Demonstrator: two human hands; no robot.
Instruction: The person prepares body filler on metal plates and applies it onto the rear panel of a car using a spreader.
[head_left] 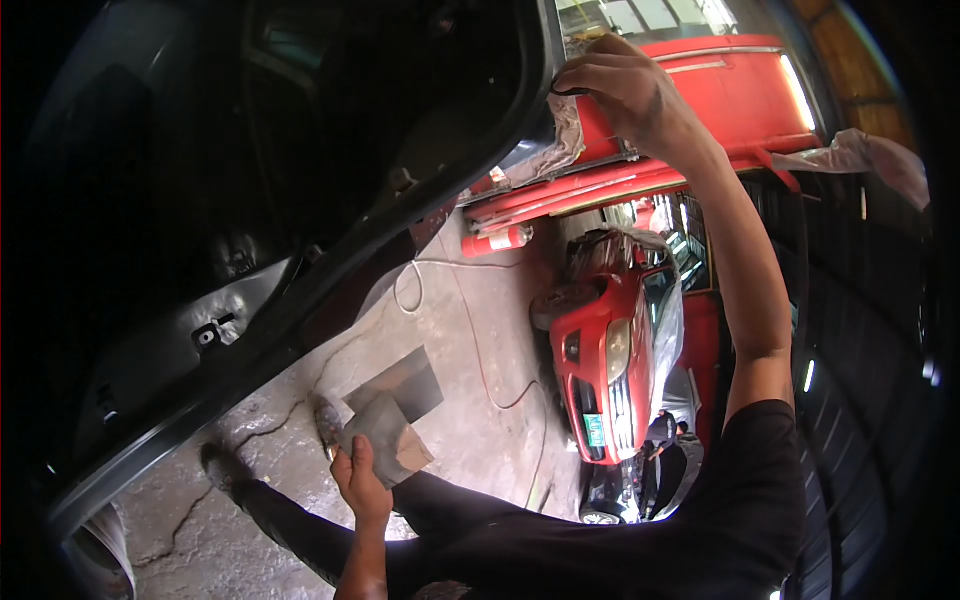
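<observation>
The view is turned on its side. At the lower middle, my left hand (362,482) is closed on a thin grey sheet (385,437) that looks like sandpaper, with a tan corner showing. Behind it shows a darker grey rectangle (408,383); whether it is held too or lies on the floor, I cannot tell. My right arm stretches up, and my right hand (628,95) has curled fingers at the edge of a large black car panel (530,90). Something thin and dark shows under those fingertips. Crumpled masking sheet (568,130) hangs just below that hand.
A red vehicle body (720,85) stands beyond my right hand. Past the concrete floor (470,330) is a red car (600,370), partly covered in plastic. A fire extinguisher (497,241) and a thin hose (410,290) are nearby. Another person (662,430) is farther off.
</observation>
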